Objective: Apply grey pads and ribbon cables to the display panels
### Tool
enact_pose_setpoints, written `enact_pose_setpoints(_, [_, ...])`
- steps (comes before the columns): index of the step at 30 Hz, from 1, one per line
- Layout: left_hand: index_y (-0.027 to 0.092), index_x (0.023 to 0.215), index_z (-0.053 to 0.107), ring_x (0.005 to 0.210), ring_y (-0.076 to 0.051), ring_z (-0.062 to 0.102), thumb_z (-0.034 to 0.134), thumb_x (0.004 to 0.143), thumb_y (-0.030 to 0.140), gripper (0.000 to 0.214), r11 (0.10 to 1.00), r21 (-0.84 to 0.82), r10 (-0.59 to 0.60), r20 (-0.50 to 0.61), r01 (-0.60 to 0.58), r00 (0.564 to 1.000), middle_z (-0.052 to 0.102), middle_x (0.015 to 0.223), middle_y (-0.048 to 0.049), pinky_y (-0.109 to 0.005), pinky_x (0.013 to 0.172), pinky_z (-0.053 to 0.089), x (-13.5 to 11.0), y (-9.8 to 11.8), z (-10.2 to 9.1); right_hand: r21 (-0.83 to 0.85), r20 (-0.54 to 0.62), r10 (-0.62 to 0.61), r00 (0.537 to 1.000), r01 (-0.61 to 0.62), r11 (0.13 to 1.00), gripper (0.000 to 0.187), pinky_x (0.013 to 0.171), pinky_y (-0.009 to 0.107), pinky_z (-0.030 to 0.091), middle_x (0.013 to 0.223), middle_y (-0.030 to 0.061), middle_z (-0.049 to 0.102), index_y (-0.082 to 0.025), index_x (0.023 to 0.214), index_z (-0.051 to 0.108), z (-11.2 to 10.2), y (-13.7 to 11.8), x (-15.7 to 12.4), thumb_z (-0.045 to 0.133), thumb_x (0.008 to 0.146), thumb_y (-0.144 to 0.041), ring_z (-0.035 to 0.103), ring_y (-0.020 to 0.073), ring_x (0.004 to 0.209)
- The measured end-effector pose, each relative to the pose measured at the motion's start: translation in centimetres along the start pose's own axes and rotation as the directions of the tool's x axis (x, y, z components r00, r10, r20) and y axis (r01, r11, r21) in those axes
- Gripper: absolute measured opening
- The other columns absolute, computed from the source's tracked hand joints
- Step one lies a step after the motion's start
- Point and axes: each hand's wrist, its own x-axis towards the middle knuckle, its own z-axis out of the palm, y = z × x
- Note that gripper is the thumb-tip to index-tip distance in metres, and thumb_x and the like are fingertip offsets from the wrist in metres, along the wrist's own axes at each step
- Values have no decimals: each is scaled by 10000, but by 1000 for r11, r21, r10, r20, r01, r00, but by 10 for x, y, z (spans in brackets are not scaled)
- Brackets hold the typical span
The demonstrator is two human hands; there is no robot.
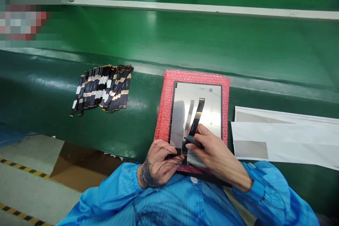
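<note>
A display panel [180,120] with a shiny silver back lies on a stack of pink bubble-wrap sheets [163,113]. One black flex cable [197,114] with gold ends runs slantwise over the panel, and its reflection shows beside it. My left hand [161,160] is closed at the panel's lower left, its fingertips pinching around the cable's lower end. In my right hand [212,146] is a slim black pointed tool [194,141], the kind of which I cannot make out. The right fingers also lie against the middle of the cable. The exact contact at the lower connector is partly hidden by fingers.
A fanned pile of flex cables [103,88] lies to the left on the green bench [148,120]. White paper sheets [288,137] lie at the right. A pale rail [185,7] crosses the back. Below left is a brown cardboard piece [79,166].
</note>
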Motion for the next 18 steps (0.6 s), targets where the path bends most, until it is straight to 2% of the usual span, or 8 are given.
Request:
enact_pose_setpoints(9, [149, 968, 698, 856, -177, 546, 562, 910, 142, 148, 1000, 2, 6, 0, -6, 1000, 636, 847, -58, -347, 786, 471, 3, 1, -1, -2, -5, 1, 1000, -1, 1000, 244, 678, 353, 481, 896, 47, 534, -229, 659, 447, 0, -5, 0, 488, 889, -161, 587, 202, 777])
enact_pose_setpoints(18, [140, 948, 696, 841, -176, 553, 575, 895, 135, 132, 1000, -1, 7, -5, -7, 1000, 638, 845, -62, -345, 777, 476, 4, 1, -1, -19, 11, 4, 1000, -4, 1000, 212, 729, 380, 525, 945, 69, 555, -212, 697, 519, 2, -3, 0, 472, 898, -162, 595, 215, 814])
